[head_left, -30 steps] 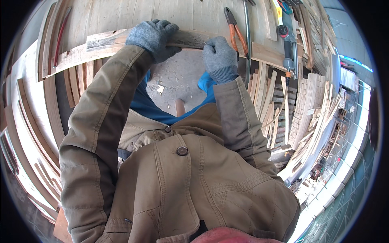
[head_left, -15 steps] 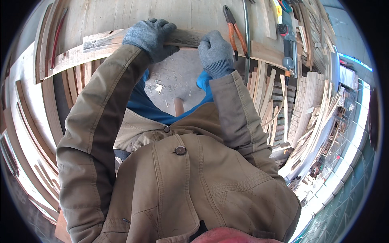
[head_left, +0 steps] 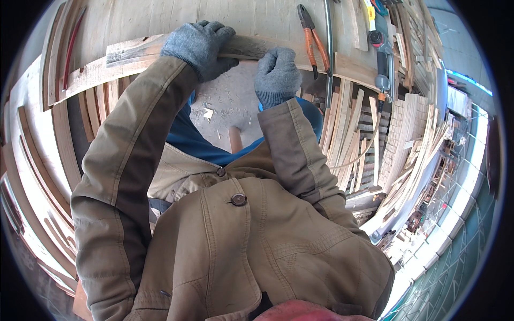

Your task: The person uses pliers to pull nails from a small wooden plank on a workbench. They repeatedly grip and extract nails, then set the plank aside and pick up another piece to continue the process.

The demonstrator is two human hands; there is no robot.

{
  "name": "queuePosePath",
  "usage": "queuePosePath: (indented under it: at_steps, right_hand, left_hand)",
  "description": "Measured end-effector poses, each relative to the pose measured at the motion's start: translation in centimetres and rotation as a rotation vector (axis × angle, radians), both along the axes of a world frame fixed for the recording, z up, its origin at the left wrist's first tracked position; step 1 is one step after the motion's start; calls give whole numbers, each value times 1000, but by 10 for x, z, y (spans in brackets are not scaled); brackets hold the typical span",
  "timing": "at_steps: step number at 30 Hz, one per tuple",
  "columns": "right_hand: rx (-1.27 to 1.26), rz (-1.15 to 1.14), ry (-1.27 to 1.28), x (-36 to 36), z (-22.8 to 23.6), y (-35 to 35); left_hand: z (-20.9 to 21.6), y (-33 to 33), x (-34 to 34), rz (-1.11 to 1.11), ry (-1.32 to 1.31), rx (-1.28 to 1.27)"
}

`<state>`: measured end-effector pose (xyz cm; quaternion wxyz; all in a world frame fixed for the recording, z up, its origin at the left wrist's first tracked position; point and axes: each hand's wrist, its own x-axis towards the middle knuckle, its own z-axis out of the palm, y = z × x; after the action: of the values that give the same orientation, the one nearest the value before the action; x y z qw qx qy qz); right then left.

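Observation:
A weathered, grey-streaked wooden board (head_left: 134, 52) lies along the near edge of a pale plank bench (head_left: 144, 18). My left hand (head_left: 199, 49), in a grey knit glove, grips the board near its middle, fingers over the top and thumb at the near edge. Closed into a fist, my gloved right hand (head_left: 278, 76) is at the board's right part, beside its near edge. Its fingers hide whatever may be in them. Just right of that fist lie pincers with orange handles (head_left: 310, 45).
Right of the pincers lies a metal bar (head_left: 327, 53), then a power tool (head_left: 382, 64) with a cord. A red curved rod (head_left: 72, 48) rests at the left. Wood strips (head_left: 350, 134) are stacked below the bench. Shavings litter the floor (head_left: 225, 107).
My right hand has shifted a little left and toward my body, still closed. My left hand keeps its hold on the board, nearly unmoved.

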<state>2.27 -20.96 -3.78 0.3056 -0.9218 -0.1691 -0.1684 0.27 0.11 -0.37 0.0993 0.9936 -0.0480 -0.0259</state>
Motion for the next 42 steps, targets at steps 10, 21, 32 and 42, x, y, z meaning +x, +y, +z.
queuePosePath:
  at_steps: [10, 21, 32, 42]
  right_hand:
    - [229, -29, 68, -3, -1, 3]
    - [144, 5, 68, 2, 13, -11]
    - [153, 76, 131, 1, 20, -11]
    - [69, 88, 128, 6, 18, -8]
  left_hand:
    - [13, -2, -3, 24, 20, -21]
    - [11, -1, -2, 26, 25, -12]
    - [11, -3, -2, 43, 37, -4]
    - [10, -2, -2, 33, 28, -13]
